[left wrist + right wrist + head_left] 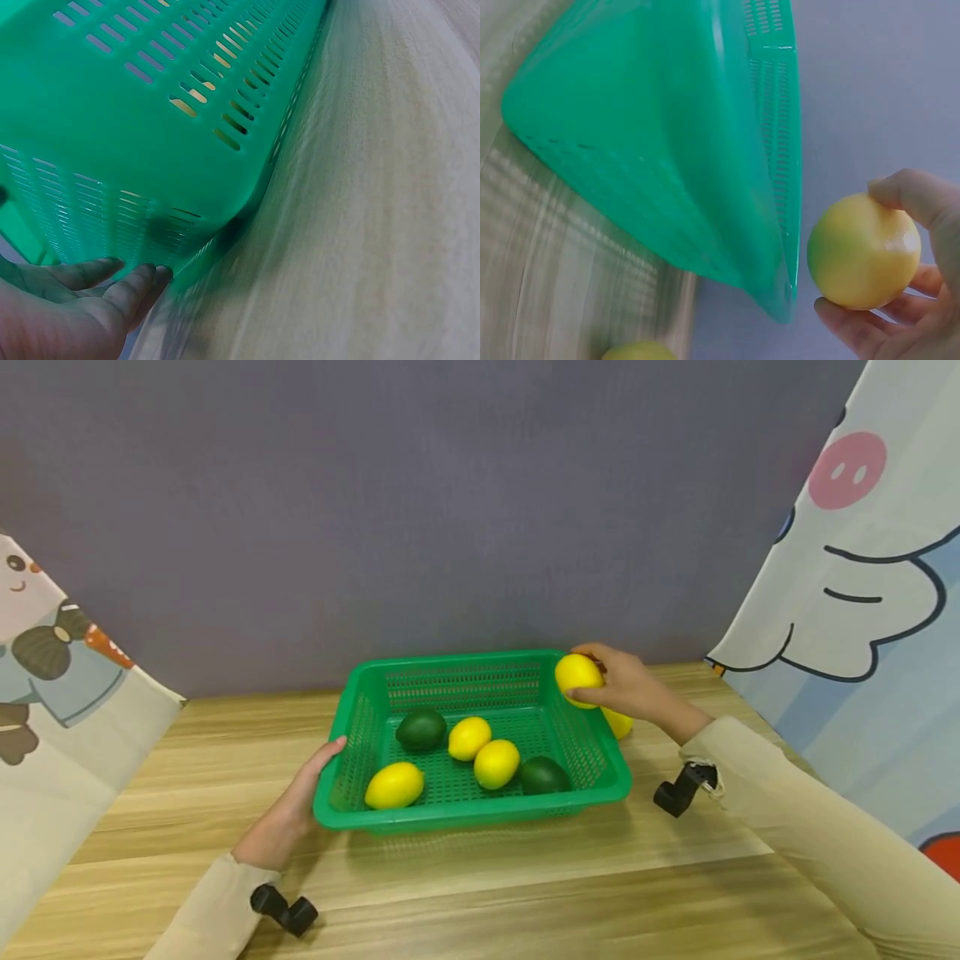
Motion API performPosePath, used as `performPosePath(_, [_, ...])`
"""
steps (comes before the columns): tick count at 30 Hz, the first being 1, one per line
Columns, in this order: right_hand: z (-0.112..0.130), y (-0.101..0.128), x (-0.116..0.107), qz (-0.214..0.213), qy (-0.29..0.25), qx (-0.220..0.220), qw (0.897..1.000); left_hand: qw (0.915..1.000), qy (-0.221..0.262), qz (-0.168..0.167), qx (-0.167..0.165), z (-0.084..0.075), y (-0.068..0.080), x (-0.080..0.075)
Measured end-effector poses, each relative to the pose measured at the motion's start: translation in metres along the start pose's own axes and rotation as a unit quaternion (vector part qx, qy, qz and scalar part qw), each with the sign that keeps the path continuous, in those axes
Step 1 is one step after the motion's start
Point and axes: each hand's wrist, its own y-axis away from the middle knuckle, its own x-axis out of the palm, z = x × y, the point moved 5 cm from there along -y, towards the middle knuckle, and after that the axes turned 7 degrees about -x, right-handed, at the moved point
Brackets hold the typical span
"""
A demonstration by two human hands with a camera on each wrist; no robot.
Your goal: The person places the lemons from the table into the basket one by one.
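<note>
The wooden bench (525, 885) carries a green plastic basket (420, 681) near the middle of its far edge. The left hand (296, 802) lies with straight fingers against the basket's left rim. The right hand (633, 689) grips a lemon (578, 676) over the basket's far right corner. Inside lie three more lemons (469, 737) and two dark green avocados (421, 728). Another lemon (619, 723) sits on the bench just outside the basket's right wall.

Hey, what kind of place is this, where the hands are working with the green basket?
Probably a staged recording setup, not a kitchen: a bare wooden table, a plain grey wall and cartoon-printed cloths hung at both sides.
</note>
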Motion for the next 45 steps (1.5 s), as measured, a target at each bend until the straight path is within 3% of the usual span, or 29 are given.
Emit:
performPosePath(6, [0.006, -0.009, 0.012, 0.017, -0.012, -0.009, 1.0, 1.0, 0.004, -0.001, 0.0, 0.001, 0.0, 0.0])
performPosePath(24, [0.016, -0.027, 0.037, 0.061, 0.022, -0.029, 0.997, 1.0, -0.004, -0.005, 0.001, 0.0, 0.0, 0.0])
performPosePath(29, [0.012, -0.027, 0.046, 0.1, 0.037, -0.006, 0.994, 1.0, -0.003, -0.002, 0.007, 0.0, -0.001, -0.001])
performPosePath(45, [0.024, -0.019, 0.073, 0.16, 0.084, -0.049, 0.982, 1.0, -0.006, 0.0, 0.005, 0.0, 0.0, 0.0])
